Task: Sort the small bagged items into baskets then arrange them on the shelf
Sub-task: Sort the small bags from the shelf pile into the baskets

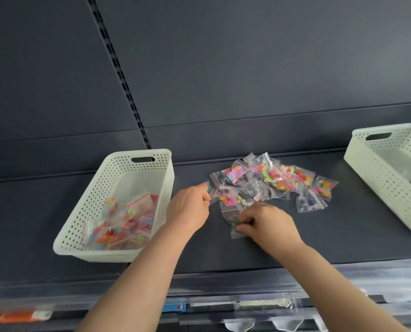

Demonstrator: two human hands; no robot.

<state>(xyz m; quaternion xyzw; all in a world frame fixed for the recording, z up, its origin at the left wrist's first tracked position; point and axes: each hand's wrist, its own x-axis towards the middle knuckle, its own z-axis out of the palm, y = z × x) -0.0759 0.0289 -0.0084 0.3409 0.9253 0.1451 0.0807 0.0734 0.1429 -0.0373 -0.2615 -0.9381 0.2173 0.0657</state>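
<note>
A pile of small clear zip bags (278, 179) with colourful buttons and metal bits lies on the dark shelf (331, 236). My left hand (187, 209) pinches a small bag of coloured pieces (209, 188) at the pile's left edge. My right hand (266, 224) grips a clear bag (234, 232) at the pile's near edge. To the left stands a white perforated basket (84, 216) holding several bags of bright buttons (123, 226). A second white basket (379, 178) sits at the far right, partly cut off, with clear bags barely showing inside.
The shelf's dark back panel (247, 68) rises behind, with a slotted upright (125, 87) above the left basket. Below the shelf's front edge runs a clear price rail (223, 291), and hanging packets (259, 324) show on the lower level.
</note>
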